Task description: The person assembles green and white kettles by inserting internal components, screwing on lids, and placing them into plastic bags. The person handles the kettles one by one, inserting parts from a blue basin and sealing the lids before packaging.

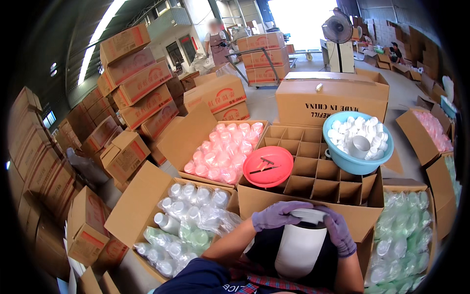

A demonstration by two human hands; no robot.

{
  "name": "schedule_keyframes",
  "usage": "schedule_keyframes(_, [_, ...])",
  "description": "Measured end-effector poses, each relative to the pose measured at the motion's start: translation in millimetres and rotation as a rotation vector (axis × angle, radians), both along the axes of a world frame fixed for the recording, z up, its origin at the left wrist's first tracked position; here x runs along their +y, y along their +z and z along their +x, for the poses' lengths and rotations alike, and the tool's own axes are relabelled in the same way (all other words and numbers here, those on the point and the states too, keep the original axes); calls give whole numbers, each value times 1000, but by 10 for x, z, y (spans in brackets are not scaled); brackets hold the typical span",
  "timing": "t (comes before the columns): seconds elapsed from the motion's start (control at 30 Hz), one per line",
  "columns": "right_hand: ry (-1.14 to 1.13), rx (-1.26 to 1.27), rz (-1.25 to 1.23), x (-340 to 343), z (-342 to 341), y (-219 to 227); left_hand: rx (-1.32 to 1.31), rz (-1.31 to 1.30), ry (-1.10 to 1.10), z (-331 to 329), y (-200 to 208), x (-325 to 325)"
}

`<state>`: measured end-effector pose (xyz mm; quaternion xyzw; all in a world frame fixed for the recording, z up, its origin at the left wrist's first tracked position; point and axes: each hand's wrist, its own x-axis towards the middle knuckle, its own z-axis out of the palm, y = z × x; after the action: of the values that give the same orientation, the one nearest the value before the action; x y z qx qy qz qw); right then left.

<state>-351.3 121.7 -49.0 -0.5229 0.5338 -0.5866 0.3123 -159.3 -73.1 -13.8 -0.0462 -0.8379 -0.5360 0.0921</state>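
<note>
A white cylindrical container (299, 251) stands tilted between my forearms, close against my body. At its upper end is a round white piece with ridged edges (308, 214), over a dark gap. My left hand (278, 214), in a purple glove, grips this piece from the left. My right hand (339, 231), gloved the same way, holds it from the right, its fingers partly hidden. Just beyond my hands, a divided cardboard box (313, 202) bears a red round tray (262, 180) with a dark tool (262, 165) on it, and a light-blue basin (355, 167) of small white parts.
Open boxes hold pink bagged items (225, 152) ahead left, white bagged items (193, 215) left, and pale-green ones (401, 235) right. Stacked cartons (147, 90) rise at left. A closed carton (333, 98) and a fan (338, 28) stand ahead. A person (217, 46) stands farther back.
</note>
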Motion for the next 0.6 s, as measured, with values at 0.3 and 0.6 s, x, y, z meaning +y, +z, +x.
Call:
schedule_keyframes(0.3, [182,-179,-271,-53,-123,-155,225,57,-43,10,-231,65])
schedule_keyframes(0.6, [110,247,-265,-17,-86,94,139,35,66,-7,-451,85])
